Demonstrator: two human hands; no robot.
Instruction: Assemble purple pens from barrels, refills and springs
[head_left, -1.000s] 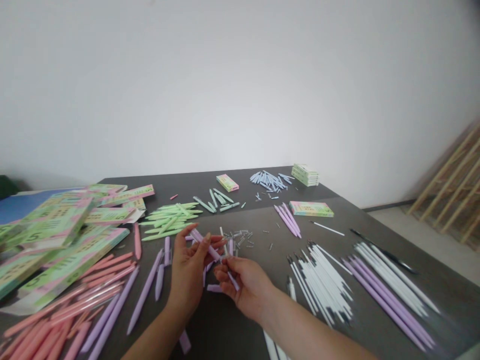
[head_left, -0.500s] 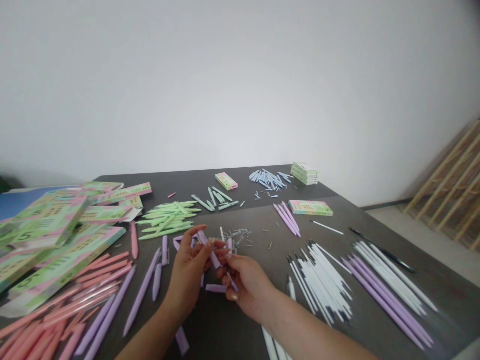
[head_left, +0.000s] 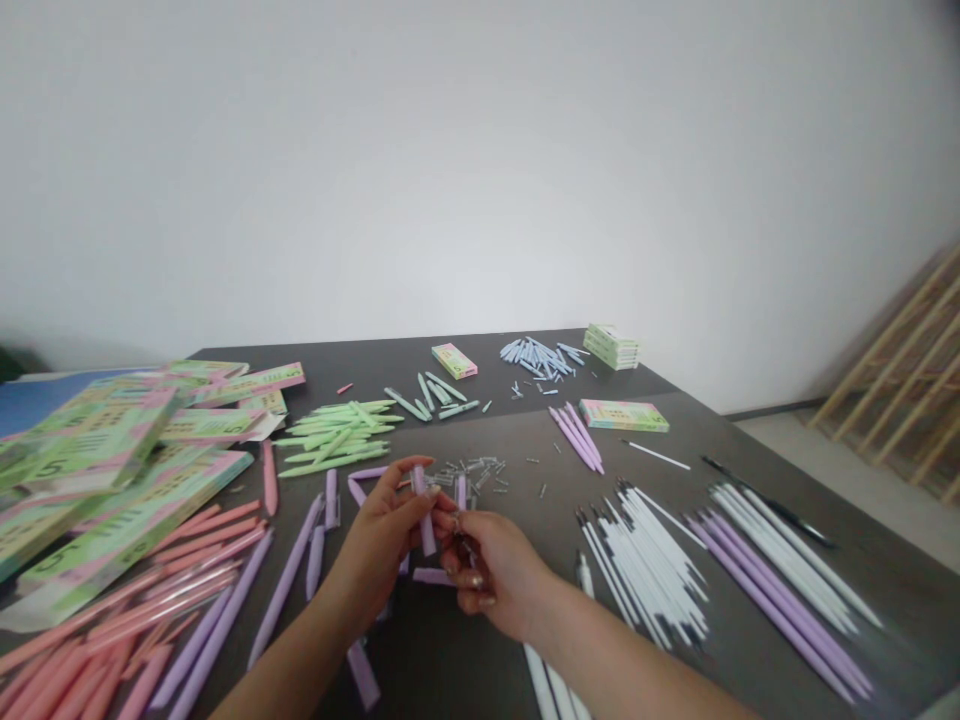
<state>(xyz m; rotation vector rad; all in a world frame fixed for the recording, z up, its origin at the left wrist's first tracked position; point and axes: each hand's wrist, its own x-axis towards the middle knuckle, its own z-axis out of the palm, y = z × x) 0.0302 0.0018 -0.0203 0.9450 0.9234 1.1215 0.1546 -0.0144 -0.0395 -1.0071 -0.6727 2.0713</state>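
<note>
My left hand point(head_left: 379, 535) pinches a short purple pen cap point(head_left: 424, 515) between thumb and fingers, tilted above the table. Close beside it, my right hand point(head_left: 495, 570) has its fingers curled together. What lies in those fingers is too small and hidden to make out. Several purple pen parts point(head_left: 431, 576) lie under and around both hands, partly covered by them. Just beyond the fingertips is a scatter of small clear pieces point(head_left: 487, 468).
Left are pink pen barrels point(head_left: 97, 660) and green-pink boxes point(head_left: 112, 440). Green pens point(head_left: 337, 435) and blue pen parts point(head_left: 536, 352) lie farther back. White refills point(head_left: 645, 560) and long purple barrels point(head_left: 780, 600) are right, near a black pen point(head_left: 795, 520). Boxes point(head_left: 611, 345) are stacked at the back.
The purple cap in my left hand has turned more upright. The thin purple piece seen at my right fingers no longer shows, and those fingers have curled in.
</note>
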